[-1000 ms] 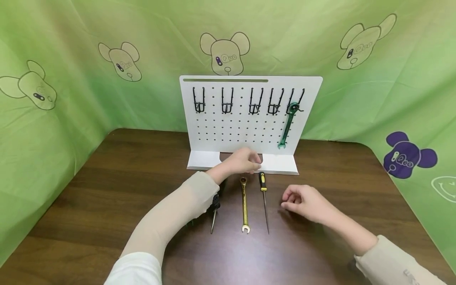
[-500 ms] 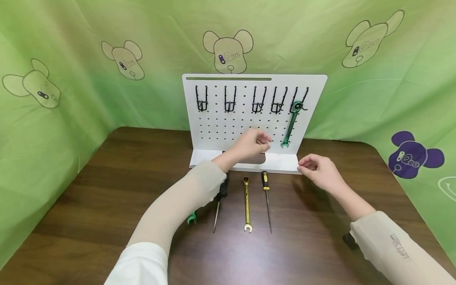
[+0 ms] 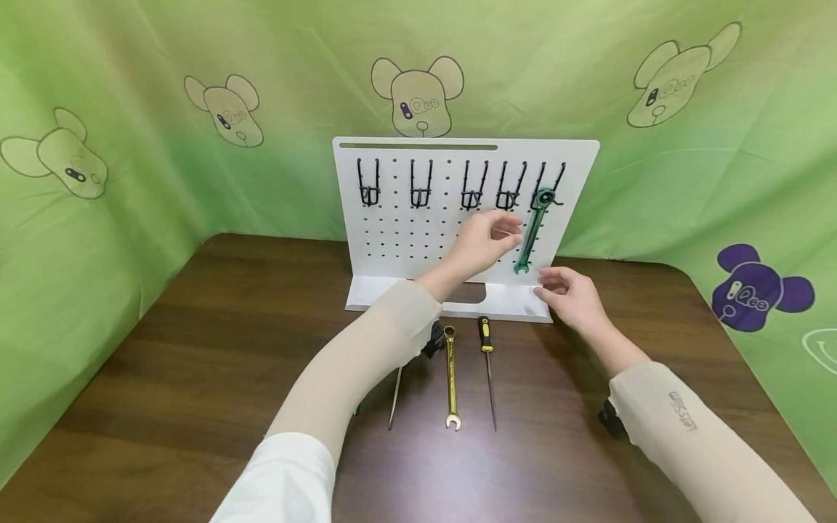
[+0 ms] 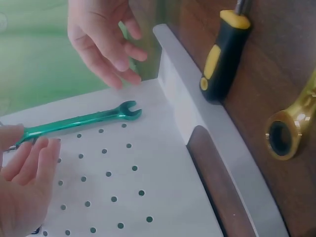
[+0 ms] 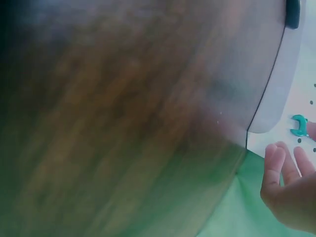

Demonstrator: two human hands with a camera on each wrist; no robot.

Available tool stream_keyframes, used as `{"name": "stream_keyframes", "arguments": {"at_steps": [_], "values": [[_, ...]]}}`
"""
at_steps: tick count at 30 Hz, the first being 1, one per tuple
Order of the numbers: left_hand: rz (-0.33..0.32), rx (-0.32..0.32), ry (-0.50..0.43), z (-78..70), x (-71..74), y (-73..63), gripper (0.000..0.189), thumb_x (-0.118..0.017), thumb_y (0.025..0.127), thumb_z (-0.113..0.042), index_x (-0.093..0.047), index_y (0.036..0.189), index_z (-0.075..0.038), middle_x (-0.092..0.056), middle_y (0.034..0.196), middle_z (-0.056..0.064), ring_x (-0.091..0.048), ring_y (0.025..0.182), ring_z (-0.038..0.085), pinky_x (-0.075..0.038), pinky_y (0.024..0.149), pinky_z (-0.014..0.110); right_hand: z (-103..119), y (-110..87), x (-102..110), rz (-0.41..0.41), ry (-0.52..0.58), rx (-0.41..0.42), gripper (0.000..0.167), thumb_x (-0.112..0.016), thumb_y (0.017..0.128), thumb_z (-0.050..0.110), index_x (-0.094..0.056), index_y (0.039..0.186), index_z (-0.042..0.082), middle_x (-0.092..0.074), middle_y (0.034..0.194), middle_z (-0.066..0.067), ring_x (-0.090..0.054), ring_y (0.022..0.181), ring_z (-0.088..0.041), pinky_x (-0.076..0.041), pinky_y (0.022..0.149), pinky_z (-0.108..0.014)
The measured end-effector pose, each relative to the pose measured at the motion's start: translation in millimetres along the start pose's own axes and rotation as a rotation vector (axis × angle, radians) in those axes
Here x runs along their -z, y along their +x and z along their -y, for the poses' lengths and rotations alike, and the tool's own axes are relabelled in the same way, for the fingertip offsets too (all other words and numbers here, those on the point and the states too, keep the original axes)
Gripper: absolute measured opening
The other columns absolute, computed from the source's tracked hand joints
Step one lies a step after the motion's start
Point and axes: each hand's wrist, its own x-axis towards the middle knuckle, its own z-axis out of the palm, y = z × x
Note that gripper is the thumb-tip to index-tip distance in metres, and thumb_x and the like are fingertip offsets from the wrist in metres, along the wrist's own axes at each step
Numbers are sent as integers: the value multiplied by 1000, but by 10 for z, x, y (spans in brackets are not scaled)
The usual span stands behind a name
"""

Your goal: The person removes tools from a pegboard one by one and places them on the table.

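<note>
A green combination wrench (image 3: 532, 234) hangs from the rightmost hook of the white pegboard (image 3: 405, 236), its open end downward. My left hand (image 3: 482, 241) is just left of its shank, fingers loosely bent. In the left wrist view the left thumb and fingertips lie right at the upper end of the wrench (image 4: 74, 122). Beside the board's lower right corner is my right hand (image 3: 572, 299), fingers relaxed and slightly parted, holding nothing. The right wrist view shows those fingers below the wrench's open end (image 5: 298, 126).
On the brown table (image 3: 229, 327) lie a gold combination wrench (image 3: 451, 381) and a black-and-yellow screwdriver (image 3: 486, 335). Another screwdriver's shaft (image 3: 395, 399) and a bit of green tool show past my left arm, which hides the rest. Several black hooks (image 3: 421, 185) line the board.
My left hand has risen from the board's base to the right, up beside the green wrench. My right hand has moved forward from the table to the board's lower right corner.
</note>
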Motion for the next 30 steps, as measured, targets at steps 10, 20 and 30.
{"name": "stream_keyframes", "arguments": {"at_steps": [10, 20, 30], "values": [[-81, -22, -63, 17, -27, 152, 29, -62, 99, -17, -65, 127, -7, -72, 120, 7, -68, 109, 17, -52, 85, 15, -12, 126, -82, 6, 145, -7, 45, -65, 94, 7, -53, 135, -8, -61, 127, -33, -55, 80, 8, -44, 70, -5], [-70, 38, -149, -29, -89, 171, 33, -62, 99, -20, -63, 130, -12, -72, 124, 3, -67, 113, 11, -53, 86, 15, -48, 175, -127, 40, 264, 18, 43, -65, 92, -1, -53, 131, -11, -73, 109, -11, -57, 79, 10, -44, 64, -12], [-112, 15, -208, -20, -156, 192, 25, -67, 95, -13, -67, 119, -6, -73, 119, 9, -69, 110, 14, -53, 82, 13, -66, 177, -123, 67, 339, 4, 39, -62, 93, -1, -51, 128, -14, -65, 86, 23, -59, 80, 12, -46, 63, -13]]}}
